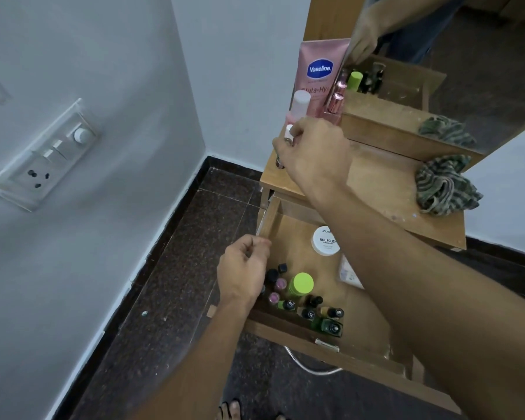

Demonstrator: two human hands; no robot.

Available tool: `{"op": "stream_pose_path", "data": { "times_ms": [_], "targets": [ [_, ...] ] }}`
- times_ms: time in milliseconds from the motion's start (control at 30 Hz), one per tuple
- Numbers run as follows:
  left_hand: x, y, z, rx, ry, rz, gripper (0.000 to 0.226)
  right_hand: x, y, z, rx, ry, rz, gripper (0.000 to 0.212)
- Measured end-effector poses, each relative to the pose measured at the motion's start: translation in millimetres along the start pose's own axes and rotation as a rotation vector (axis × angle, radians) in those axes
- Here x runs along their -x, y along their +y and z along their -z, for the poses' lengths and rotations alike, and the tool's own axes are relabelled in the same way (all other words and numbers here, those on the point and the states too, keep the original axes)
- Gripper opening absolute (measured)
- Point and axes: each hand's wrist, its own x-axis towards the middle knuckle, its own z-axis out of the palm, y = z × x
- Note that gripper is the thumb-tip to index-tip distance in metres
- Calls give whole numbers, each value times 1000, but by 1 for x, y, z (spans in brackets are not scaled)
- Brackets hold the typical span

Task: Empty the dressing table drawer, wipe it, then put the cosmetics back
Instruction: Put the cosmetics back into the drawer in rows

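Note:
The wooden drawer (pixel 297 234) is pulled out below the dressing table top (pixel 373 180). Inside lie several small nail polish bottles (pixel 308 312), a green-capped jar (pixel 300 284) and a white nail polish remover tub (pixel 325 240). My right hand (pixel 312 153) is over the table top's left end, shut on a small white-capped bottle (pixel 289 135). My left hand (pixel 244 268) hovers at the drawer's left wall, fingers curled with nothing visible in them. A pink Vaseline tube (pixel 319 74), a white-capped pink bottle (pixel 299 107) and a rose-gold bottle (pixel 335 101) stand at the back of the table top.
A green striped cloth (pixel 443 186) lies on the right of the table top. A mirror (pixel 455 71) rises behind it. The grey wall with a switch panel (pixel 46 156) is to the left. Dark speckled floor (pixel 176 283) lies beside the drawer, and my feet show at the bottom.

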Motion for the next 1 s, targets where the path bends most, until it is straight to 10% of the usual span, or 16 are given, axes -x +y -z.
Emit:
{"op": "stream_pose_path", "data": {
  "times_ms": [600, 1000],
  "targets": [
    [2, 1, -1, 22, -15, 3, 14, 73, 53, 49, -117, 50, -37, 16],
    [5, 4, -3, 52, 1, 31, 20, 161, 130, 35, 125, -466, -363, 23]
  ]
}}
